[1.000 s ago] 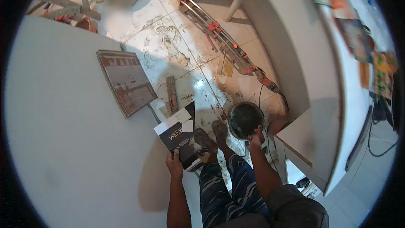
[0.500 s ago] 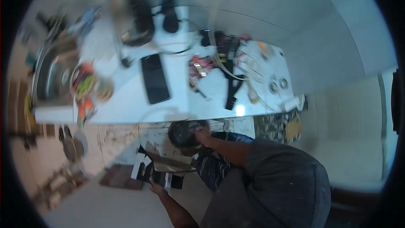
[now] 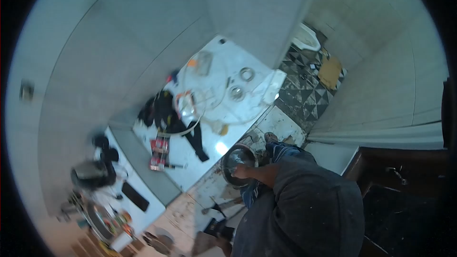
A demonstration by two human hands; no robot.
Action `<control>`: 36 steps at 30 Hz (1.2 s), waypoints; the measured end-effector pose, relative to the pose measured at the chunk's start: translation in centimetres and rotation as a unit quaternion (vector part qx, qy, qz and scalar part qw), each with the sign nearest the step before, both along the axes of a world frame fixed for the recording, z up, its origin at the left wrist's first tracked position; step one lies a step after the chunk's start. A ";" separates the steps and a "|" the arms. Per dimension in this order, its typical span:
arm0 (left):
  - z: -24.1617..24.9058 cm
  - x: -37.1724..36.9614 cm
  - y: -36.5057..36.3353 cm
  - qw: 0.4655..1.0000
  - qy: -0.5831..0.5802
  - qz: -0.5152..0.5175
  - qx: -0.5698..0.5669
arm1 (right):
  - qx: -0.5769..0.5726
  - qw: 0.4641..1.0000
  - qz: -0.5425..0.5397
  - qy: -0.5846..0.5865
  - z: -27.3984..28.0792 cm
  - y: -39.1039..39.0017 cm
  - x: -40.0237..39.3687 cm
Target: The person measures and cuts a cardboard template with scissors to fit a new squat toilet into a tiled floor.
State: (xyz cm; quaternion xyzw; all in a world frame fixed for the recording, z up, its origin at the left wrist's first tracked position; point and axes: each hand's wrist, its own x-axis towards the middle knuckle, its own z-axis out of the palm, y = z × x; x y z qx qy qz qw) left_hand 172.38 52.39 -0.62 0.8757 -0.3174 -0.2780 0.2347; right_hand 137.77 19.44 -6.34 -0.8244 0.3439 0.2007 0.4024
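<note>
At the lower middle, my right hand (image 3: 242,171) is closed over the opening of a dark round bucket (image 3: 228,177), apparently gripping its handle. The handle itself is too blurred to make out, and something greyish shows inside the bucket. The bucket is beside my leg, near the worktop's front edge. Lower down, my left hand (image 3: 223,243) shows only in part beside a black printed cardboard box (image 3: 218,226). It appears closed on the box's edge, its fingers partly hidden at my shirt.
A white worktop (image 3: 173,175) carries a black strap-like item (image 3: 196,145), a pale hose (image 3: 197,121) and red packets (image 3: 159,154). A phone-like black slab (image 3: 135,197) lies by the sink (image 3: 97,221). Beyond the partition are patterned floor tiles (image 3: 312,96) and cardboard (image 3: 329,72).
My view has turned right, bringing the patterned floor and a brown-framed unit into sight. The bucket has moved right along the worktop with my right hand; the box has moved along with my left.
</note>
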 end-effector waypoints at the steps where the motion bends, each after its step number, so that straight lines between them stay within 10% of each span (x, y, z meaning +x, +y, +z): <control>1: 1.2 -0.1 -3.7 0.999 -0.012 -0.031 -0.001 | -0.003 1.000 -0.029 -0.011 -0.9 -0.7 -1.7; 3: 4.7 -0.4 -10.0 0.995 -0.041 -0.093 0.008 | 0.121 0.923 -0.363 0.035 -4.0 -0.2 -3.5; 5: 7.4 -1.6 -15.8 0.987 -0.063 -0.149 0.015 | 0.169 0.884 -0.437 0.012 -3.8 -2.1 -7.5; 14: 9.7 -8.0 -31.3 0.945 -0.094 -0.310 0.042 | 0.029 0.883 -0.467 0.045 -7.4 -6.1 -23.9; 16: 9.8 -8.2 -33.7 0.934 -0.093 -0.341 0.046 | 0.042 0.788 -0.610 0.072 -11.1 -6.2 -26.8; 19: 9.2 -7.7 -37.3 0.921 -0.096 -0.374 0.047 | -0.061 0.876 -0.458 0.139 -4.1 -5.9 -32.2; 21: 8.7 -6.3 -38.7 0.916 -0.099 -0.386 0.051 | -0.040 0.732 -0.679 0.046 -2.8 -4.7 -34.0; 23: 8.3 -5.3 -40.2 0.911 -0.103 -0.397 0.054 | -0.103 0.780 -0.607 0.107 -4.8 -4.5 -36.3; 25: 7.6 -5.1 -42.6 0.903 -0.106 -0.412 0.053 | -0.103 0.627 -0.770 0.064 -1.6 -3.5 -38.4; 31: 3.4 -8.7 -47.6 0.875 -0.106 -0.465 0.077 | -0.117 0.436 -0.892 0.031 2.0 -2.0 -46.8; 34: 2.6 -15.0 -49.4 0.866 -0.113 -0.479 0.088 | -0.088 0.582 -0.799 0.124 -4.9 -0.9 -52.8; 36: 0.3 -22.0 -50.8 0.863 -0.111 -0.485 0.088 | -0.054 0.472 -0.877 0.073 -3.4 -1.7 -55.8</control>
